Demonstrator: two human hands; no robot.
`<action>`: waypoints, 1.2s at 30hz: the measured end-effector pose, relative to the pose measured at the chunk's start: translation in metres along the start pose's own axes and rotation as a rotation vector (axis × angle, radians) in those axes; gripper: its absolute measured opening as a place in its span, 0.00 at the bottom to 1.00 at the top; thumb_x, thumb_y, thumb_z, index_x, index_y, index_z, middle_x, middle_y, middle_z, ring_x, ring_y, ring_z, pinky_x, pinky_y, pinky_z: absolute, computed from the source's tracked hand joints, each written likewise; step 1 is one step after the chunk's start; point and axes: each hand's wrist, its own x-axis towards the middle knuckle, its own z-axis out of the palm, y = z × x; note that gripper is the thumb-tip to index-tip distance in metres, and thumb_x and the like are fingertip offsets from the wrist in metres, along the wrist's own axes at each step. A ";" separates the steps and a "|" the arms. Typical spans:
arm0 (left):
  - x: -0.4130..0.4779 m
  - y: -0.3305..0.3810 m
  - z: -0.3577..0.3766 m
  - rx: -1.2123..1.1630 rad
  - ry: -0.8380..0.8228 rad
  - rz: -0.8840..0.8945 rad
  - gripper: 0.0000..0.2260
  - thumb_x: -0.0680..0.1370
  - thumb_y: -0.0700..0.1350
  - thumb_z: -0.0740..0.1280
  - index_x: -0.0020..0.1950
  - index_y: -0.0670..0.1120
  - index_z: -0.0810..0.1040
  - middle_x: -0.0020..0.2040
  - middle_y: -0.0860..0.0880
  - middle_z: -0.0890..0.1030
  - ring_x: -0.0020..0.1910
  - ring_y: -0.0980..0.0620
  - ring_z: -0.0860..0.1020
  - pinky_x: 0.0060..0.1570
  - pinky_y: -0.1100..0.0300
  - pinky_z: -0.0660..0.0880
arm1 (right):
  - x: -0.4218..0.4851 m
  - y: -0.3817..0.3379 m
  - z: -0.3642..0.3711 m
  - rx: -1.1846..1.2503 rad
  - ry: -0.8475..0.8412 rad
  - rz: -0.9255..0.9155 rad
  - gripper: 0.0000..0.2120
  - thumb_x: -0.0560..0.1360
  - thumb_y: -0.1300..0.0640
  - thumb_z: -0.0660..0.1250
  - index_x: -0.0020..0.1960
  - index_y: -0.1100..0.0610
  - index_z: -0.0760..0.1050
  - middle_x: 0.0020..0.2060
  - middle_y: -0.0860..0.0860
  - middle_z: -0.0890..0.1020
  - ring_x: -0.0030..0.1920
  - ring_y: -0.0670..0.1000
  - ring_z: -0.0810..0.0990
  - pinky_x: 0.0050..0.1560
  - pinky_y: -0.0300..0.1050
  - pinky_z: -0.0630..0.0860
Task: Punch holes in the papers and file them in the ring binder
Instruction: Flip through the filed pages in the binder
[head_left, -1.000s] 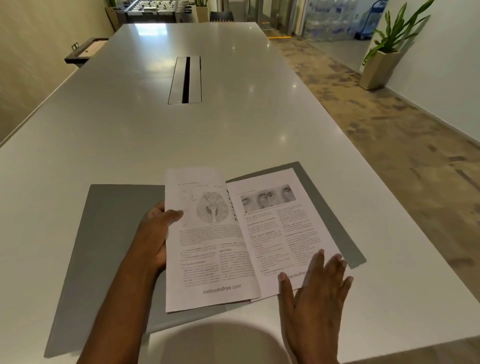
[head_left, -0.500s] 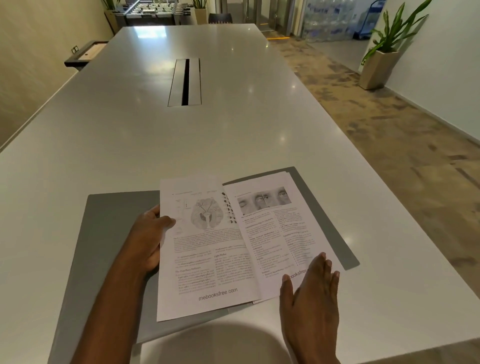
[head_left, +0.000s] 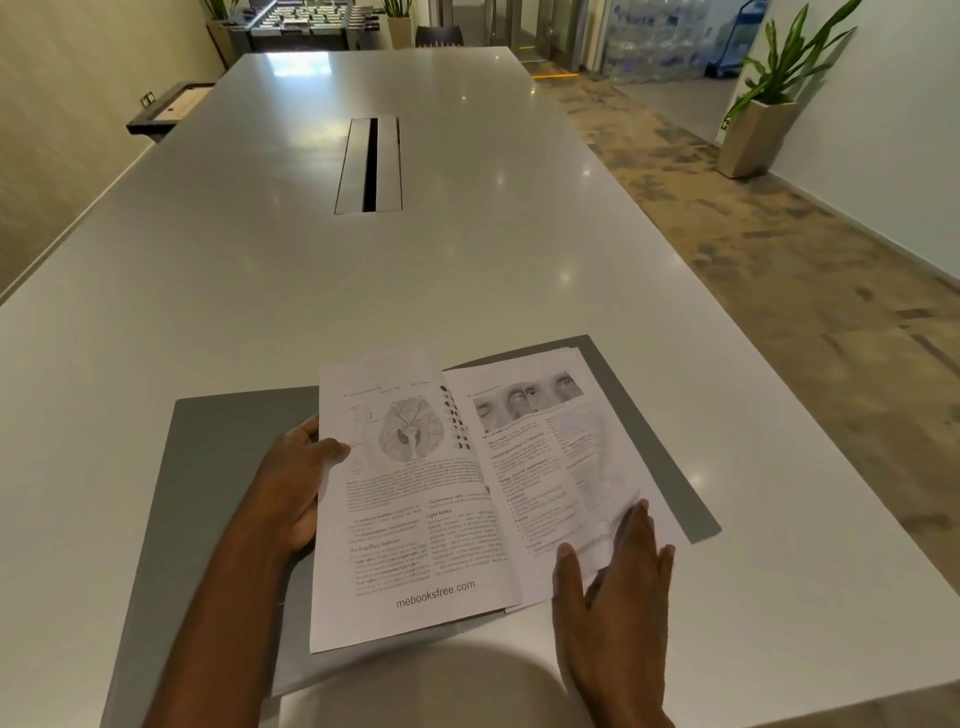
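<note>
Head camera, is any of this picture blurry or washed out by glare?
Head view: the right hand and the right-hand page under it are motion-blurred; the left page held by the left hand reads sharp; ceiling lights glare off the table at its far end; table edges bow from wide-angle distortion.

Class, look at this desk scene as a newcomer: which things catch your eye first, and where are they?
The printed papers lie on an open grey binder at the near edge of the white table. The left hand grips their left edge; the right hand rests flat on the right page.
</note>
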 end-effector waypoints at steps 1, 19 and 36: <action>0.000 0.000 0.000 -0.002 0.002 -0.001 0.17 0.82 0.29 0.62 0.65 0.45 0.80 0.57 0.42 0.87 0.52 0.38 0.87 0.38 0.48 0.85 | 0.001 -0.001 -0.002 0.003 0.038 -0.025 0.42 0.80 0.39 0.61 0.85 0.53 0.47 0.84 0.53 0.56 0.84 0.56 0.51 0.84 0.55 0.46; -0.001 -0.001 0.001 0.006 -0.011 0.009 0.18 0.82 0.28 0.61 0.62 0.47 0.81 0.56 0.42 0.88 0.53 0.37 0.86 0.40 0.47 0.84 | 0.008 0.021 0.001 -0.363 0.096 -0.003 0.43 0.80 0.39 0.49 0.80 0.72 0.54 0.78 0.68 0.66 0.81 0.66 0.61 0.82 0.63 0.50; 0.005 -0.005 -0.004 0.025 -0.016 0.004 0.19 0.82 0.29 0.61 0.65 0.46 0.81 0.59 0.41 0.87 0.57 0.34 0.85 0.53 0.38 0.82 | 0.049 0.012 -0.040 -0.085 0.106 0.111 0.27 0.76 0.53 0.76 0.70 0.59 0.71 0.62 0.61 0.79 0.64 0.64 0.75 0.67 0.63 0.68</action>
